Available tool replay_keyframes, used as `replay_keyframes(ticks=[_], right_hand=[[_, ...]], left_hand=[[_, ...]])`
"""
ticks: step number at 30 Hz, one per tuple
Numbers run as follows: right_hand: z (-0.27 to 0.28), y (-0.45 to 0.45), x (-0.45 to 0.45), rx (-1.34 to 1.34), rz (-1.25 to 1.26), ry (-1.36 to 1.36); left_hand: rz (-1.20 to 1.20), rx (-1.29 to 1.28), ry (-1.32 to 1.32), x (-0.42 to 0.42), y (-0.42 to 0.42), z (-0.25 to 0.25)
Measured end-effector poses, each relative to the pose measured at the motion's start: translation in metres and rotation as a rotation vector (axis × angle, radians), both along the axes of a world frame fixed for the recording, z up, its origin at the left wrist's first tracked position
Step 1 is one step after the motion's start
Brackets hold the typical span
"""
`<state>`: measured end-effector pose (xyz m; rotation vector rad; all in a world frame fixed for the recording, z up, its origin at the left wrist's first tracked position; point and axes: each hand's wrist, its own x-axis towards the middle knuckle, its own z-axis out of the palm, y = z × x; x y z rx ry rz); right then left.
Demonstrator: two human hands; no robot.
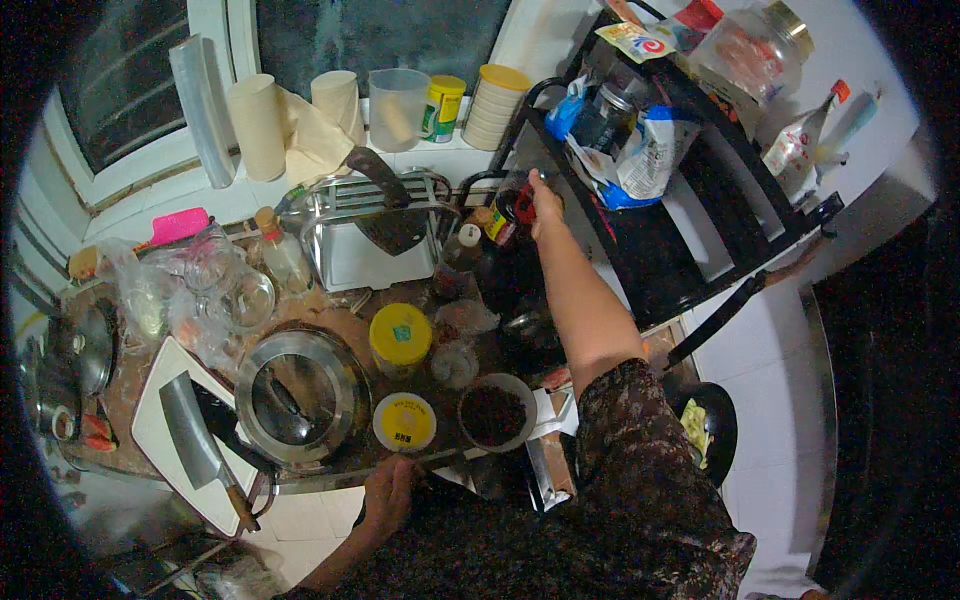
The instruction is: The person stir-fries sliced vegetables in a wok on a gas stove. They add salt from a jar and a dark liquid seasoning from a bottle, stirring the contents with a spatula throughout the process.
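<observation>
My right hand [547, 207] reaches forward beside the black rack and closes around a dark bottle with a red part [523, 205]; its far fingers are hidden. A yellow label shows just left of it. My left hand [390, 489] is at the counter's front edge with fingers curled, and nothing shows in it. Just beyond that hand stands a tub with a yellow-and-white lid [404, 422]. Right of the tub is a clear container of dark contents [495, 411]. Behind it is a jar with a yellow lid [400, 334].
A cleaver [190, 431] lies on a white cutting board [159, 390], its handle past the edge. Nearby is a glass-lidded pot [251, 431]. A metal rack [319, 259] holds a dark blade. The black shelf rack [645, 255] stands right, above a pan with food [721, 431].
</observation>
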<state>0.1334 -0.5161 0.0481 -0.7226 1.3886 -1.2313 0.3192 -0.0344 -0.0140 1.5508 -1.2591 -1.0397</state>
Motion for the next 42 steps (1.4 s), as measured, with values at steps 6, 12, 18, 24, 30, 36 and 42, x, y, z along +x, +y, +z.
replay_keyframes(ticks=[6, 12, 18, 24, 30, 36, 42], right_hand=[[0.004, 0.031, 0.033, 0.053, -0.018, 0.069], [-0.029, 0.042, 0.029, -0.124, -0.118, 0.092], [-0.035, 0.071, 0.047, -0.194, -0.123, 0.090], [-0.015, 0.114, 0.060, -0.378, -0.136, 0.149], [0.016, 0.137, 0.048, -0.364, -0.055, 0.180], [0.047, 0.175, 0.049, -0.451, -0.014, 0.162], [0.106, 0.237, 0.044, -0.503, 0.033, 0.059]], left_hand=[[0.055, -0.004, -0.006, 0.003, 0.003, -0.011], [0.013, -0.024, 0.066, -0.007, -0.007, -0.003], [-0.019, 0.005, 0.102, -0.009, -0.002, -0.015], [-0.019, -0.019, 0.165, -0.008, 0.008, -0.026], [-0.071, -0.030, 0.034, -0.003, 0.008, 0.003], [-0.151, -0.029, 0.053, -0.002, 0.007, 0.026], [-0.129, -0.135, -0.071, -0.002, 0.004, 0.033]])
